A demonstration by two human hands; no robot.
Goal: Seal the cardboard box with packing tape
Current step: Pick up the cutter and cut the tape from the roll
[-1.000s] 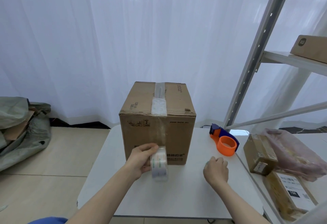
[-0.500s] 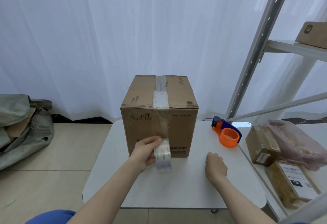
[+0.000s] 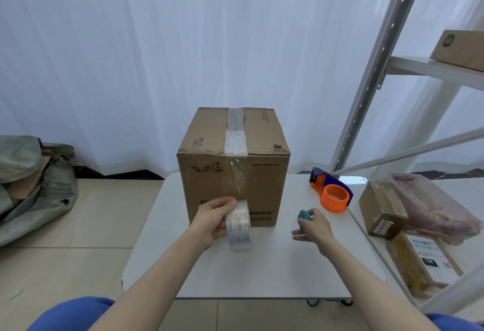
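Box: your brown cardboard box [image 3: 233, 173] stands mid-frame on the white table [image 3: 262, 265]; stiff, probably light.
Tape: clear packing-tape roll [image 3: 238, 222], slippery film; grip its sides.
Left hand [image 3: 210, 222]: grasps the roll.
Right hand [image 3: 314, 228]: pinches a small teal object [image 3: 304, 215].

Brown box [image 3: 233, 173], orange-and-blue dispenser [image 3: 331, 193], teal object [image 3: 304, 215], white table [image 3: 262, 265].

Both forearms are bare from the lower edge of the frame up to the wrists, with no sleeves, watch, rings or gloves showing on the left hand [image 3: 209, 222] or the right hand [image 3: 315, 228]. Blue clothing [image 3: 70, 313] shows in the lower left corner. A smaller patch of it sits at the lower right.
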